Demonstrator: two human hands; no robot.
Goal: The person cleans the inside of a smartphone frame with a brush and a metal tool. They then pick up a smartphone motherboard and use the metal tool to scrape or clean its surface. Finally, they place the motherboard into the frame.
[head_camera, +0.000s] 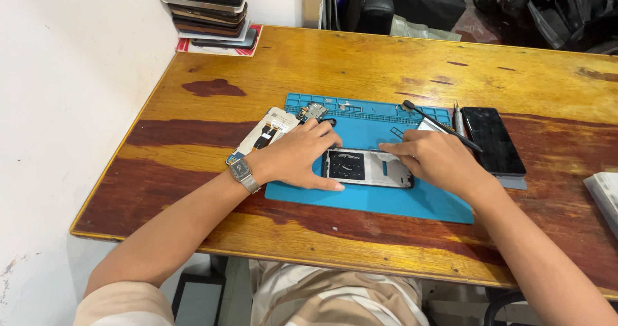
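Note:
An opened phone frame (368, 168) lies flat on a blue repair mat (386, 200) in the middle of the wooden table. My left hand (297, 155), with a watch on the wrist, rests on the mat and steadies the frame's left end with thumb and fingers. My right hand (434, 158) holds a thin black tool (441, 125) like a pen, its fingertips pressing on the frame's top edge. The tool's working tip is hidden under my fingers.
A detached phone panel with flex cables (265, 135) lies left of the mat, a small circuit part (313, 111) on the mat's tray. A black phone (492, 140) and tweezers (458, 119) sit to the right. Stacked phones (206, 7) stand at the back left corner.

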